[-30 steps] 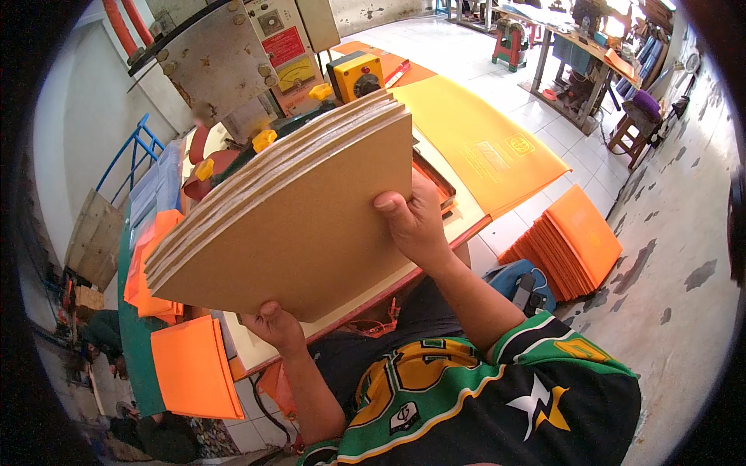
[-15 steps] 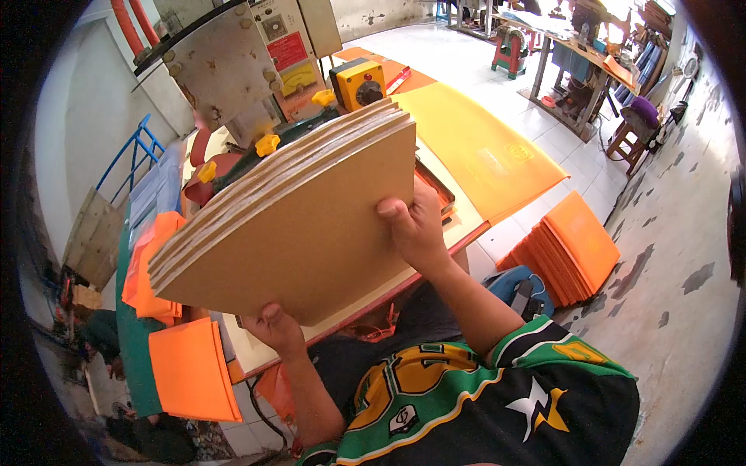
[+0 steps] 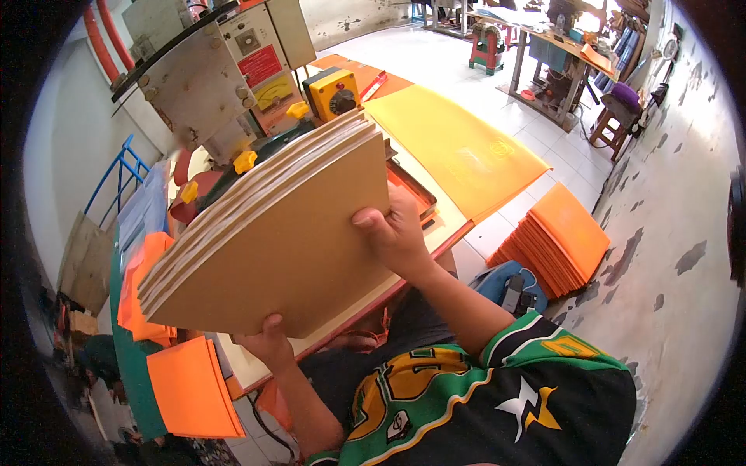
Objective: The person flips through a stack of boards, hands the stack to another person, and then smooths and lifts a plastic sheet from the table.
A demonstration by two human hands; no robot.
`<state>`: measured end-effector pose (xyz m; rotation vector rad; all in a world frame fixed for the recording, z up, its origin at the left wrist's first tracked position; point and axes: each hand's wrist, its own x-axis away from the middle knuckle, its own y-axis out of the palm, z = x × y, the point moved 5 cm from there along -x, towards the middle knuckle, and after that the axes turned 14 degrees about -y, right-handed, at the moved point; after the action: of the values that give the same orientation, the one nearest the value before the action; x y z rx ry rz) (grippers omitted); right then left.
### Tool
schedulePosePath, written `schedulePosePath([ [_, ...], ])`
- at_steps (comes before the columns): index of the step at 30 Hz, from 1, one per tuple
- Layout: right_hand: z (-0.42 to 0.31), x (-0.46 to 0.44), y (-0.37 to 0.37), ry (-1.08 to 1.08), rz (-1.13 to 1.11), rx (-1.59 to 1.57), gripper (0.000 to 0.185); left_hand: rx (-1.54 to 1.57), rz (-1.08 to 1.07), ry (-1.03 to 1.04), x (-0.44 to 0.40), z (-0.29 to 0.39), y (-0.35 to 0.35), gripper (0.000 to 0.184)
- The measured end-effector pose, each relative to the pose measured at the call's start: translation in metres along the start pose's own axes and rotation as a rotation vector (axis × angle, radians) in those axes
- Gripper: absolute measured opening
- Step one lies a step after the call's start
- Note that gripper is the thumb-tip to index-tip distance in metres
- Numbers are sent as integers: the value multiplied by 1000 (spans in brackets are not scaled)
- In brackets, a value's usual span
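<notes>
A stack of several brown boards (image 3: 272,248), with pale layers showing at the edges, is held up and tilted in front of me. My left hand (image 3: 268,343) grips its lower edge, thumb on the near face and fingers hidden behind. On the right edge, my right hand (image 3: 398,237) is closed round the boards, its thumb pressed on the same face. Beneath the stack is a cream worktop (image 3: 252,369) with a red edge. Behind it stands a machine (image 3: 194,78) with yellow knobs (image 3: 245,161), partly covered by the boards.
A yellow-orange sheet (image 3: 458,147) lies to the right of the machine. Folded orange pieces (image 3: 194,388) sit at the left, and a tall orange stack (image 3: 556,241) stands at the right. A yellow control box (image 3: 332,93) is behind the boards. Farther back is a cluttered workbench (image 3: 544,46).
The view has shifted slightly, so most things appear a little farther left. Both hands keep the same hold on the boards, which stay tilted much as before.
</notes>
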<state>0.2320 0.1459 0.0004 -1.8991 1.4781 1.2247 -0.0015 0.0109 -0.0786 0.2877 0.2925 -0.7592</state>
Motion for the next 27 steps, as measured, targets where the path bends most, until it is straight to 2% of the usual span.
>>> schedulePosePath([
  [3,-1,0,-1,22,-9,9,56,-105,37,53,-1,-3,-6,69],
  [5,1,0,0,44,-17,-16,55,-62,15,-100,-3,-16,-13,64],
  [8,-2,-1,-1,19,-11,24,54,55,5,-68,1,-8,-6,58],
  [11,-2,-1,-2,17,-21,17,53,24,-18,-6,0,-5,-5,57],
  [15,6,4,-1,28,-3,7,53,40,14,-25,4,-5,-4,56],
  [17,5,4,-1,34,13,6,53,-32,35,-74,4,-9,-8,65],
  [21,3,2,-2,-10,19,40,54,20,51,-37,3,-12,-10,66],
  [23,2,3,-2,1,11,38,55,-38,-8,-1,-1,-24,-19,67],
  [27,3,2,0,-24,24,14,56,17,18,13,4,-2,-3,68],
])
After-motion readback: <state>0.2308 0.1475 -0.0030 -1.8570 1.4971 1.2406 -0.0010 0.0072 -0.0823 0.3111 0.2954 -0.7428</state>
